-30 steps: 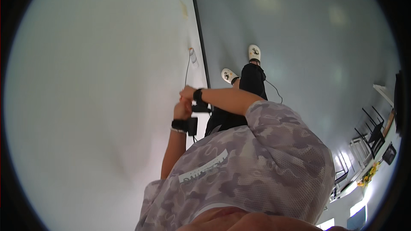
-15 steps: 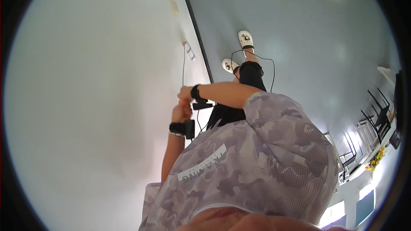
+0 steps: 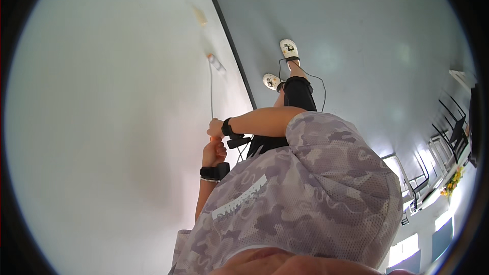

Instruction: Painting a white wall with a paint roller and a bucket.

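Both my hands are closed around the orange handle of a paint roller. My right hand grips it farther out, and my left hand holds it just below, closer to my body. A thin grey rod runs away from my right hand to the white roller sleeve, which has an orange end. The sleeve, slightly blurred, is at the pale wall near its dark bottom edge; whether it presses on the wall I cannot tell. Most of the handle is hidden by my fingers.
A beige patch shows on the wall beyond the roller. Dark skirting borders the grey floor. A black cable loops by my legs and white clogs. Chairs and yellow flowers stand far right.
Both hands have drawn back toward my body with the handle. The roller sleeve has shifted a little left and nearer along the wall.
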{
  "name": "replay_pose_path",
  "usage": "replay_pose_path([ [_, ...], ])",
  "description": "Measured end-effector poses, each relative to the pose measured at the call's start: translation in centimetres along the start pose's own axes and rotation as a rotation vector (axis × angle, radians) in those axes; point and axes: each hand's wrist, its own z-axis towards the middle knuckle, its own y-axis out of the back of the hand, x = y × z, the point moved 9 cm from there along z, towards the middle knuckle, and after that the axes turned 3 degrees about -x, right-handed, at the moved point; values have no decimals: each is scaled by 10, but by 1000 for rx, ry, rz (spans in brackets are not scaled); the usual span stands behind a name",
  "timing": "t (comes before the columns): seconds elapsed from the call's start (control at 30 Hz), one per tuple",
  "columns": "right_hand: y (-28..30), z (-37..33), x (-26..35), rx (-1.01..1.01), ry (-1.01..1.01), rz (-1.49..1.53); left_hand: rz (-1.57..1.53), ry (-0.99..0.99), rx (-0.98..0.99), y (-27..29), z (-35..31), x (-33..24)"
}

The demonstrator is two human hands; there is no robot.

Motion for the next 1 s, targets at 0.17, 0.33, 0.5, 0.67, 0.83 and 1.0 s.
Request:
replay_pose_path([
  [0.17, 52, 43, -46, -103, 49, 196, -32, -59, 92, -40, 8, -88],
  [0.33, 101, 36, -69, -178, -234, 281, 0, -198, 52, -64, 8, -99],
  [0.5, 6, 4, -12, -187, -161, 189, -75, -83, 62, -4, -3, -7],
  [0.67, 3, 12, 12, 21, -39, 216, -85, -1, 11, 7, -19, -19],
  [0.83, 86, 30, -55, -344, -331, 593, -34, -120, 134, -45, -6, -92],
  [1.0, 50, 9, -47, -256, -440, 395, 33, -221, 61, -15, 4, -46],
])
